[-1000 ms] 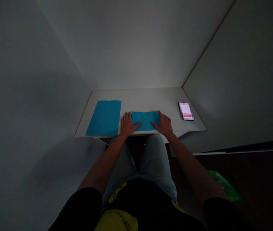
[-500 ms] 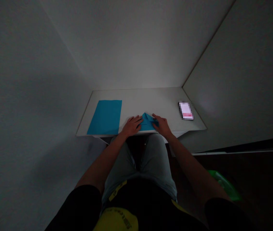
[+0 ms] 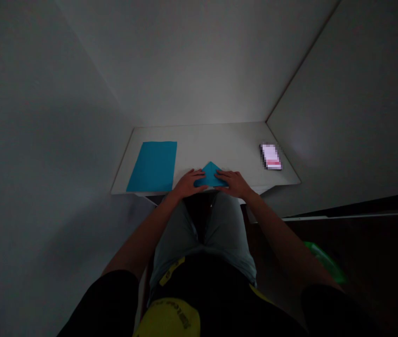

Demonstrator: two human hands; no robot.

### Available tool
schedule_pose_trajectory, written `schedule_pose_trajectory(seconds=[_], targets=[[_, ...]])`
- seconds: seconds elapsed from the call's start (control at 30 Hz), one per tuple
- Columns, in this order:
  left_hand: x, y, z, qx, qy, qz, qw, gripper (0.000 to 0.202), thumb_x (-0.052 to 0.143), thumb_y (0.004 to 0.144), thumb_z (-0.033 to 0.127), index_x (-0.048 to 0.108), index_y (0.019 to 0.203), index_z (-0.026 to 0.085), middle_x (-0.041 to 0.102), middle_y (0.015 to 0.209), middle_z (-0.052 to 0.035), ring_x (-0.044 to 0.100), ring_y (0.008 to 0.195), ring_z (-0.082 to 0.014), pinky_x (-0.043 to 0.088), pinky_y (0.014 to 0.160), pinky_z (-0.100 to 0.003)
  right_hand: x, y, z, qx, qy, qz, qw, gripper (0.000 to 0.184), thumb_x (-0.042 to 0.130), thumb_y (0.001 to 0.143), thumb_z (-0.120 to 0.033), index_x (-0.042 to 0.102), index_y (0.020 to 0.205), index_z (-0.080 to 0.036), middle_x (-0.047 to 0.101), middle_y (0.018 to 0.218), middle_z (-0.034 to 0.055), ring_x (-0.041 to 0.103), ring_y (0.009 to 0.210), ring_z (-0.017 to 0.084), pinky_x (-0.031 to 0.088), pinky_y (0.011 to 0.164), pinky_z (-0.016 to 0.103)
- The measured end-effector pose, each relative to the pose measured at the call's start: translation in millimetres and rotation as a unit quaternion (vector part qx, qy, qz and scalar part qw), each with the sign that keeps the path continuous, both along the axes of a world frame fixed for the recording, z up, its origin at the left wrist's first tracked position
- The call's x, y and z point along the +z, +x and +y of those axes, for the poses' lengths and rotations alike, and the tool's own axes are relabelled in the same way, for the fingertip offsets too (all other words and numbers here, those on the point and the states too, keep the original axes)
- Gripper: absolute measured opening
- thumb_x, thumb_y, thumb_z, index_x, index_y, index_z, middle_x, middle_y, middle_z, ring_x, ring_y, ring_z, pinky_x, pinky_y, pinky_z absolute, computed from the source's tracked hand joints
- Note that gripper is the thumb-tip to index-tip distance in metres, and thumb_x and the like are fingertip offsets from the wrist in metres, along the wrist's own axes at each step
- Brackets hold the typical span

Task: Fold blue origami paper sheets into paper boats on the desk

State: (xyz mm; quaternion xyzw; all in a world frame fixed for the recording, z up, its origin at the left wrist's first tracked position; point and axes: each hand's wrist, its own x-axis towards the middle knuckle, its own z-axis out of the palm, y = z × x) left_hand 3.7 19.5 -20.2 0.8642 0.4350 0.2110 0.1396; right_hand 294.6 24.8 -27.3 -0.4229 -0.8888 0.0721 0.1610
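Observation:
A small blue paper (image 3: pixel 210 172), folded to a point at its top, lies near the front edge of the white desk (image 3: pixel 220 142). My left hand (image 3: pixel 187 181) rests flat on its left side with fingers stretched toward the middle. My right hand (image 3: pixel 232 181) lies flat on its right side, fingers pointing left. Both hands press on the folded paper and hide its lower part. A flat, unfolded blue sheet (image 3: pixel 153 166) lies on the desk to the left, apart from my left hand.
A phone with a lit screen (image 3: pixel 271 156) lies at the desk's right end. White walls close in the desk on the left, back and right. My knees are under the desk's front edge. A green object (image 3: pixel 323 262) sits on the dark floor at right.
The blue paper was a flat rectangle with my hands at its ends. Its two upper corners have been folded inward to a point, and both hands have moved together toward the middle.

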Motion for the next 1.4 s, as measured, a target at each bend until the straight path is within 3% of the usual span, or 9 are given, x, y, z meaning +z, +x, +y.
schedule_pose_trajectory(seconds=[0.2, 0.57, 0.8, 0.93, 1.03, 1.2, 1.3, 1.4], targets=[[4.9, 3, 10, 0.014, -0.039, -0.013, 0.999, 0.034, 0.062, 0.105, 0.045, 0.079, 0.125, 0.024, 0.072, 0.145, -0.0084, 0.060, 0.147, -0.0256, 0.034, 0.132, -0.053, 16.5, 5, 20, 0.045, -0.056, 0.003, 0.997, 0.043, 0.054, 0.110, -0.057, 0.074, 0.140, -0.034, 0.063, 0.157, 0.0047, 0.065, 0.140, 0.031, 0.051, 0.114, 0.055], [28.8, -7, 20, -0.018, -0.150, -0.053, 0.987, 0.041, 0.074, 0.093, 0.055, 0.083, 0.122, 0.027, 0.073, 0.145, -0.0046, 0.061, 0.144, -0.0265, 0.040, 0.129, -0.043, 15.6, 14, 33, 0.067, -0.122, 0.049, 0.989, 0.038, 0.059, 0.107, -0.053, 0.078, 0.134, -0.035, 0.065, 0.153, -0.0005, 0.067, 0.137, 0.030, 0.054, 0.117, 0.051], [30.6, -2, 21, 0.002, -0.141, -0.043, 0.989, 0.035, 0.064, 0.100, 0.044, 0.081, 0.124, 0.024, 0.076, 0.140, -0.0052, 0.068, 0.135, -0.0244, 0.046, 0.124, -0.038, 16.5, 16, 42, 0.035, -0.171, 0.041, 0.984, 0.042, 0.052, 0.109, -0.057, 0.075, 0.139, -0.038, 0.066, 0.153, -0.0032, 0.067, 0.137, 0.031, 0.051, 0.121, 0.050], [35.1, 3, 22, 0.035, -0.121, 0.006, 0.992, 0.035, 0.058, 0.104, 0.039, 0.079, 0.127, 0.022, 0.077, 0.137, -0.0063, 0.070, 0.131, -0.0250, 0.049, 0.119, -0.038, 17.0, 20, 47, 0.022, -0.196, 0.016, 0.980, 0.046, 0.057, 0.106, -0.058, 0.071, 0.145, -0.039, 0.067, 0.153, -0.0019, 0.068, 0.136, 0.031, 0.051, 0.120, 0.050], [37.5, 10, 20, 0.063, -0.093, 0.045, 0.993, 0.036, 0.061, 0.102, 0.033, 0.075, 0.134, 0.021, 0.076, 0.137, -0.0084, 0.070, 0.130, -0.0271, 0.051, 0.117, -0.039, 17.0, 19, 46, 0.024, -0.171, 0.021, 0.985, 0.050, 0.060, 0.104, -0.046, 0.064, 0.153, -0.036, 0.067, 0.153, 0.0004, 0.070, 0.133, 0.030, 0.053, 0.117, 0.047], [30.7, 28, 4, 0.114, 0.021, 0.081, 0.990, 0.043, 0.062, 0.100, 0.021, 0.069, 0.143, 0.022, 0.069, 0.146, -0.0129, 0.065, 0.131, -0.0316, 0.051, 0.114, -0.047, 15.1, 3, 29, -0.022, -0.056, 0.036, 0.998, 0.052, 0.060, 0.101, -0.027, 0.062, 0.153, -0.028, 0.069, 0.150, 0.0064, 0.069, 0.131, 0.031, 0.051, 0.113, 0.050], [19.0, 35, -9, 0.100, 0.059, 0.094, 0.989, 0.038, 0.056, 0.102, 0.017, 0.074, 0.134, 0.026, 0.071, 0.142, -0.0107, 0.061, 0.136, -0.0317, 0.046, 0.118, -0.051, 9.0, -9, 12, -0.067, 0.024, 0.036, 0.997, 0.046, 0.056, 0.104, -0.024, 0.066, 0.149, -0.027, 0.068, 0.151, 0.0116, 0.062, 0.138, 0.034, 0.045, 0.113, 0.054], [6.5, 35, -23, 0.079, 0.044, 0.092, 0.992, 0.041, 0.047, 0.107, 0.020, 0.072, 0.139, 0.027, 0.070, 0.146, -0.0090, 0.061, 0.137, -0.0293, 0.045, 0.119, -0.051, -2.5, -19, -5, -0.073, 0.064, 0.025, 0.995, 0.044, 0.054, 0.105, -0.020, 0.070, 0.144, -0.030, 0.067, 0.152, 0.0102, 0.057, 0.142, 0.033, 0.039, 0.116, 0.055]])
